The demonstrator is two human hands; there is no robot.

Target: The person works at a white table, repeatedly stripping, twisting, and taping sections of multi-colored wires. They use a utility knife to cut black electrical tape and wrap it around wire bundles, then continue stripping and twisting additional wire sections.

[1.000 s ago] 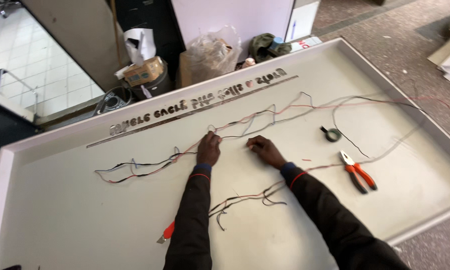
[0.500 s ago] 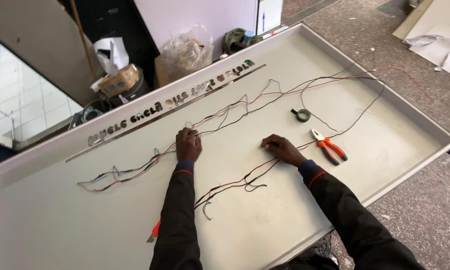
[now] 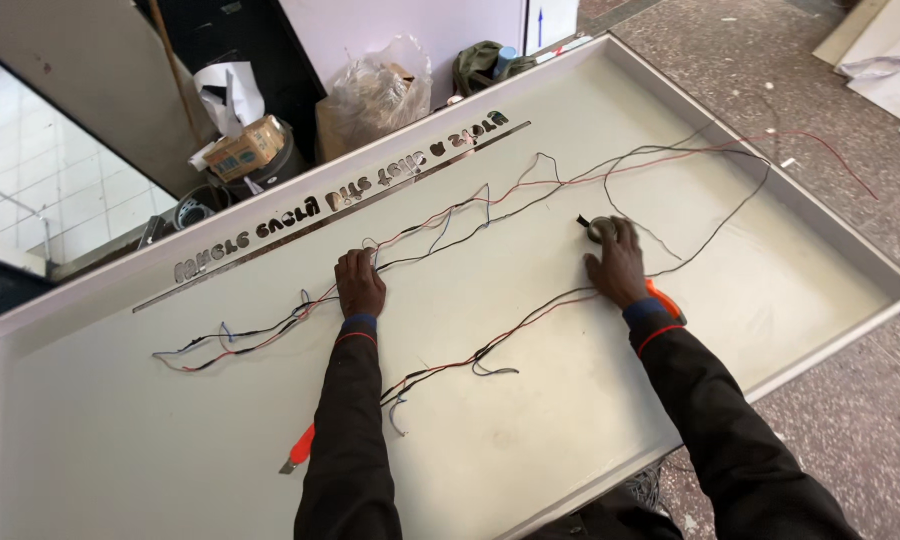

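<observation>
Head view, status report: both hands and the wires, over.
Left hand flat on thin red and black wires. Right hand on small round tape roll, covering orange-handled pliers. Orange-handled cutter beside left sleeve.

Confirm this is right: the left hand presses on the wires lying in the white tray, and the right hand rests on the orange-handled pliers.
Not quite. In the head view the right hand reaches a small roll of tape, while the orange-handled pliers lie beside its wrist. The left hand does press on the wires in the white tray.

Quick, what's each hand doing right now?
Left hand: pressed flat on the wires, gripping nothing.
Right hand: fingers on the tape roll; grip unclear.
</observation>
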